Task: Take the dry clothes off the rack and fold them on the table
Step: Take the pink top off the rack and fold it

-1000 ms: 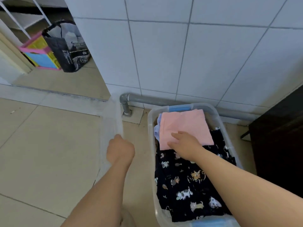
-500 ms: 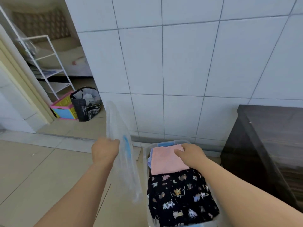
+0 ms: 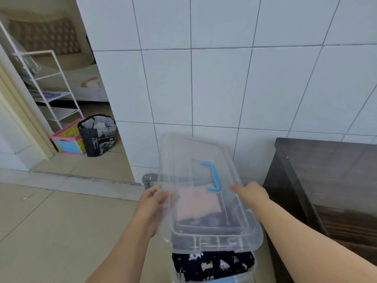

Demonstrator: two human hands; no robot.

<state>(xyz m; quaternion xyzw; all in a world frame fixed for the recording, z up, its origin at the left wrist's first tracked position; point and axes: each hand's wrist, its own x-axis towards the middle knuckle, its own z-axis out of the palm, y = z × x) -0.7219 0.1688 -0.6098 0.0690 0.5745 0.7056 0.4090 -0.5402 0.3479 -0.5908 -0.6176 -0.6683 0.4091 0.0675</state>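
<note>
A clear plastic lid (image 3: 204, 201) with a blue handle (image 3: 212, 176) hovers flat above a clear storage box (image 3: 242, 277) on the floor. My left hand (image 3: 152, 203) grips the lid's left edge, thumb on top. My right hand (image 3: 252, 194) holds its right edge. Inside the box lies folded clothing: a pink piece (image 3: 197, 205) seen through the lid and a black garment with cartoon animals (image 3: 212, 264) showing below the lid's near edge.
A dark wooden table (image 3: 330, 184) stands right of the box. White tiled wall behind, with a grey pipe (image 3: 150, 178) at its base. A doorway at left shows a white rack (image 3: 51, 86), a colourful crate (image 3: 67, 139) and a black bag (image 3: 100, 135).
My left hand swung the lid from upright at the left to flat over the box. My right hand left the pink clothing and took the lid's right edge.
</note>
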